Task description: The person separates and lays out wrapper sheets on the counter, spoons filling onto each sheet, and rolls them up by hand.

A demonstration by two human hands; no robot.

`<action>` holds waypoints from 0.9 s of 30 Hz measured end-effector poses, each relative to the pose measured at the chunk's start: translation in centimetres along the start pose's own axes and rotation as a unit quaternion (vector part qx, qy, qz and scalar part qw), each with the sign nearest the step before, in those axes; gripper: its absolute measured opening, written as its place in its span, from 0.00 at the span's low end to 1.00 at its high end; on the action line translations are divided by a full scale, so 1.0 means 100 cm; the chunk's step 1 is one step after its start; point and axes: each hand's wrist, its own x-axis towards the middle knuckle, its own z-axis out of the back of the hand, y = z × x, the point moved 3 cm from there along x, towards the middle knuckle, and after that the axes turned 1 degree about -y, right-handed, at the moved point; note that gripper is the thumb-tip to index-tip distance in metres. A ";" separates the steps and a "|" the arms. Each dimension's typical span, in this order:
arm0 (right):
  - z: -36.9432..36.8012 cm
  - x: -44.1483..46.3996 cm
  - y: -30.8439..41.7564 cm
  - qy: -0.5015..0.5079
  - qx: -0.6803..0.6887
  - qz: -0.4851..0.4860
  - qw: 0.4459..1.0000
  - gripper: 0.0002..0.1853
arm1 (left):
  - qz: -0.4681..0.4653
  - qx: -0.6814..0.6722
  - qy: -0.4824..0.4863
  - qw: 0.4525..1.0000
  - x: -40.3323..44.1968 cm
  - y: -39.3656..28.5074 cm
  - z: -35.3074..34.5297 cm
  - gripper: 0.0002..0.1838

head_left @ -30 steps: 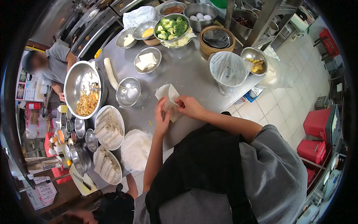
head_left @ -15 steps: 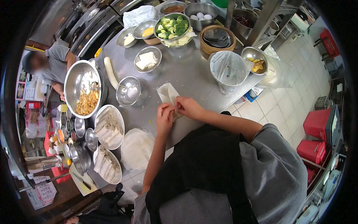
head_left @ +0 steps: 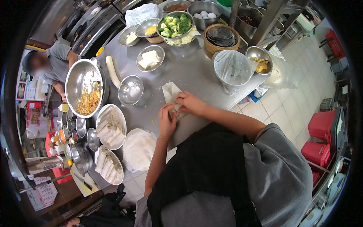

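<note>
A pale, thin spring roll wrapper (head_left: pixel 171 90) lies on the steel table, its far end flat and its near part under my fingers. My left hand (head_left: pixel 166 120) presses on the wrapper's left side with bent fingers. From the right, my right hand (head_left: pixel 191 104) holds the wrapper's other side, fingers curled down over it. Any filling inside is hidden by my hands. To the left of my left hand sits a stack of round wrappers (head_left: pixel 139 149). Finished rolls lie on an oval plate (head_left: pixel 123 133) and on a second oval plate (head_left: pixel 120 178).
A large bowl (head_left: pixel 72 81) of shredded filling stands at left, near a person in grey (head_left: pixel 62 60). A small steel bowl (head_left: pixel 124 99) is ahead of my hands. A plastic-lined tub (head_left: pixel 230 72) stands by the right table edge. A knife (head_left: pixel 87 186) lies on a board.
My hands have shifted slightly along the wrapper, and my right hand has moved a little away from me. Both hands' fingers now lie flatter over the wrapper.
</note>
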 end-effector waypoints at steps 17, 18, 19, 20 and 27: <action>0.008 0.002 0.002 0.021 0.038 -0.020 0.999 0.21 | -0.146 0.218 0.054 0.963 -0.028 -0.008 -0.024 0.10; 0.008 0.002 0.002 0.033 0.029 -0.018 0.999 0.21 | -0.158 0.235 0.049 0.958 -0.029 -0.008 -0.025 0.09; 0.009 0.002 0.002 0.029 0.034 -0.010 0.999 0.21 | -0.156 0.237 0.050 0.958 -0.029 -0.007 -0.027 0.09; 0.010 0.002 0.002 0.025 0.039 -0.002 0.999 0.20 | -0.154 0.238 0.051 0.958 -0.029 -0.005 -0.028 0.08; 0.015 0.002 0.005 0.030 -0.003 0.033 0.999 0.17 | -0.131 0.215 0.017 0.968 -0.023 -0.002 -0.031 0.10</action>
